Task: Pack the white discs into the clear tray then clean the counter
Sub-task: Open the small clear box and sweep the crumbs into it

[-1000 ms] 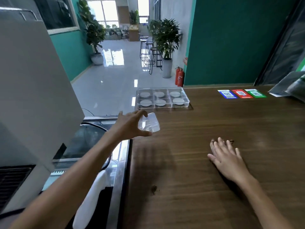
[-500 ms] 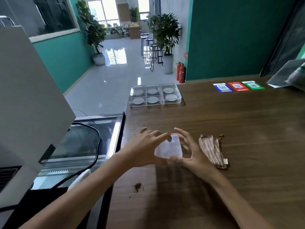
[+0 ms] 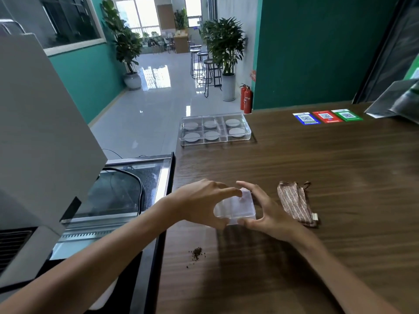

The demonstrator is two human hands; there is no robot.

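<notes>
Wooden counter (image 3: pixel 317 166) fronts a teal-walled room; left hand (image 3: pixel 199 203) and right hand (image 3: pixel 265 211) clasp a clear box (image 3: pixel 235 208).

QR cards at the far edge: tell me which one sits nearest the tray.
The blue card, leftmost of the three, sits closest to the tray; red and green lie farther right.

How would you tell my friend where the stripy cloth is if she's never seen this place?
Find the long dark wooden counter. Near its front edge two hands hold a small clear plastic box. Just right of the right hand lies the folded brown-and-white striped cloth: the only fabric there, unlike the clear tray of white discs farther back.
</notes>
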